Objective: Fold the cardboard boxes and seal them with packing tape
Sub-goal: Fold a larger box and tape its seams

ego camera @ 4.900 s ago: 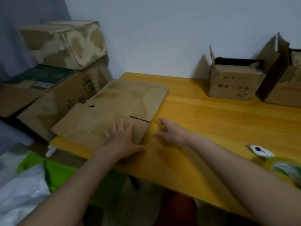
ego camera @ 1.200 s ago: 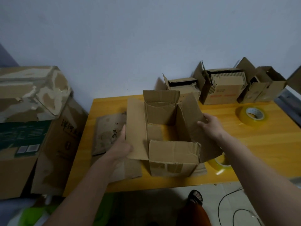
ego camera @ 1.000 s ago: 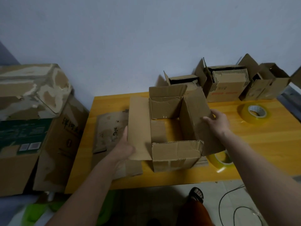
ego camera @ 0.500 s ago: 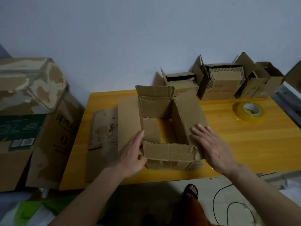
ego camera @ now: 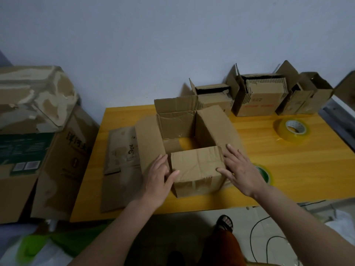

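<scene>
Two hands frame the near end of the open cardboard box (ego camera: 194,148), which stands at the front edge of the yellow table (ego camera: 288,169) with its four flaps spread. The left hand (ego camera: 156,181) lies with straight fingers along the box's left wall, thumb on the near flap (ego camera: 196,163); the right hand (ego camera: 241,169) presses flat against the right wall, gripping nothing. Creased, worn corrugated board looks light and springy, so flaps likely want folding at their scored lines. Right of the box a tape roll (ego camera: 292,129) waits.
</scene>
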Demonstrator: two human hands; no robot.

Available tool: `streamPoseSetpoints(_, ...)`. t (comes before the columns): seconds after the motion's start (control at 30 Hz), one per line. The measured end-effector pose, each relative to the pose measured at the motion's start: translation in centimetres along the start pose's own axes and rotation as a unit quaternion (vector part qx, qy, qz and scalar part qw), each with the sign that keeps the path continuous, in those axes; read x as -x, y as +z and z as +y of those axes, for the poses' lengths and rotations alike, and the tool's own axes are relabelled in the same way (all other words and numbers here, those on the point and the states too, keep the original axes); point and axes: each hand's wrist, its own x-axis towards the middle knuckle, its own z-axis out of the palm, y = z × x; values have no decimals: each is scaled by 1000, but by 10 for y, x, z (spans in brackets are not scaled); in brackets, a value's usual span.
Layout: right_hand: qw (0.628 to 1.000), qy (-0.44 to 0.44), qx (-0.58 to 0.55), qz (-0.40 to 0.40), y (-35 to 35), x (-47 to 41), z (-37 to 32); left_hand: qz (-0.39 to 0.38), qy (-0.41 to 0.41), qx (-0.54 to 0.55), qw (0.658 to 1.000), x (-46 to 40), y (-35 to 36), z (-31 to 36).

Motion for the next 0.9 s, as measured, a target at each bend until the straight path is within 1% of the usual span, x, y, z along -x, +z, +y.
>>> streamPoseSetpoints(0.13,996,64,-55,-21,10,-6,-6,34,-22,-3,999,-1,8,1)
streamPoseSetpoints(0.23,994,99,-30,-25,18,-4,-9,59,-49,-10,997,-5,14,1)
streamPoseSetpoints(0.3,992,123,18,-21,21,-5,-14,37,-44,0,998,-5,18,-1)
streamPoseSetpoints(0.37,987,136,82,-17,22,-7,-17,10,-31,-35,999,-6,22,-5)
streamPoseSetpoints(0.43,982,137,131,-18,22,-11,-19,-18,-40,-77,996,-6,25,-8)
streamPoseSetpoints(0.5,977,134,162,-18,19,-15,-21,-37,-56,-113,991,-7,27,-11)
streamPoseSetpoints(0.6,977,111,181,-12,17,-18,-25,-67,-36,-137,988,-8,28,-14)
streamPoseSetpoints(0.67,978,101,179,-27,16,-18,-25,-95,-8,-131,987,-9,23,-18)
streamPoseSetpoints(0.77,979,118,161,-41,13,-33,-19,-120,29,-143,982,-10,17,-25)
streamPoseSetpoints(0.8,982,117,145,-40,12,-42,-18,-124,29,-140,982,-12,15,-25)
streamPoseSetpoints(0.9,992,98,66,-40,6,-72,-15,-121,-9,-116,986,-17,19,-17)
